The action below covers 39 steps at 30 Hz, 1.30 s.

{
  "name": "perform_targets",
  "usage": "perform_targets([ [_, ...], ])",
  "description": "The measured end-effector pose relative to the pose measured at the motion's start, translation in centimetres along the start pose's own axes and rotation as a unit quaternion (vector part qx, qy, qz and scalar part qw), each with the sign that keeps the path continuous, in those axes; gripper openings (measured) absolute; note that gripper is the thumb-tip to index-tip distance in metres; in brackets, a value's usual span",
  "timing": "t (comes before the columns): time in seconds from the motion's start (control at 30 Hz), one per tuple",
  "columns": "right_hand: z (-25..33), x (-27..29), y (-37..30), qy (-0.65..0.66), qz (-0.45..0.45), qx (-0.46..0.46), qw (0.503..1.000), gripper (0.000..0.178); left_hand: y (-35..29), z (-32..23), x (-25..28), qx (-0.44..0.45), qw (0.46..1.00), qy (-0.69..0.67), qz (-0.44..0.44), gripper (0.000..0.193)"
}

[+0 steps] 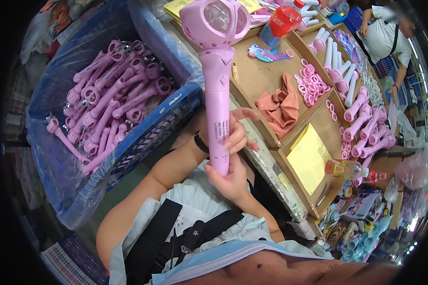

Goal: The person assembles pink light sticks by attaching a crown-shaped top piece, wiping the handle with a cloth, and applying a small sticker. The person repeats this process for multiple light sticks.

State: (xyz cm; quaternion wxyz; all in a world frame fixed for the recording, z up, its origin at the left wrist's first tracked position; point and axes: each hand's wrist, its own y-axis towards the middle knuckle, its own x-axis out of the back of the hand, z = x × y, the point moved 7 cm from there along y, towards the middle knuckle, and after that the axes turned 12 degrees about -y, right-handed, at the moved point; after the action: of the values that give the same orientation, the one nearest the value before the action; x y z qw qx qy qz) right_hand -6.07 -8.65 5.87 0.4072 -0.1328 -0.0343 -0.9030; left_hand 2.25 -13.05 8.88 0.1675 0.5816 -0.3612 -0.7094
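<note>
Both the left hand (233,135) and right hand (228,183) are clamped on an upright pink wand (216,80), right of the blue crate (142,128) of wands

Pink toy wand (217,80) of smooth semi-gloss plastic with clear glossy dome, blue crate (142,128) of rigid plastic lined with thin glossy film, matt brown cardboard trays (259,71) at 1 o'clock, soft salmon cloth (280,107), matt yellow paper (309,156)
</note>
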Motion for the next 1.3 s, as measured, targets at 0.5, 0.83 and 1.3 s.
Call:
perform_targets([
  [0.5,0.5,2.9,1.0,-0.284,-0.145,-0.032,0.947,0.051,-2.7,-2.1,-1.3,-0.144,0.547,0.694,-0.445,0.049],
  [0.83,0.3,2.5,0.8,-0.239,-0.11,0.023,0.965,0.052,-2.8,-4.2,0.4,-0.136,0.783,0.425,-0.433,0.064],
  [1.3,-1.2,3.8,1.6,-0.079,-0.117,-0.026,0.99,0.051,-2.0,-4.4,2.1,-0.134,0.647,0.64,-0.392,0.03],
])
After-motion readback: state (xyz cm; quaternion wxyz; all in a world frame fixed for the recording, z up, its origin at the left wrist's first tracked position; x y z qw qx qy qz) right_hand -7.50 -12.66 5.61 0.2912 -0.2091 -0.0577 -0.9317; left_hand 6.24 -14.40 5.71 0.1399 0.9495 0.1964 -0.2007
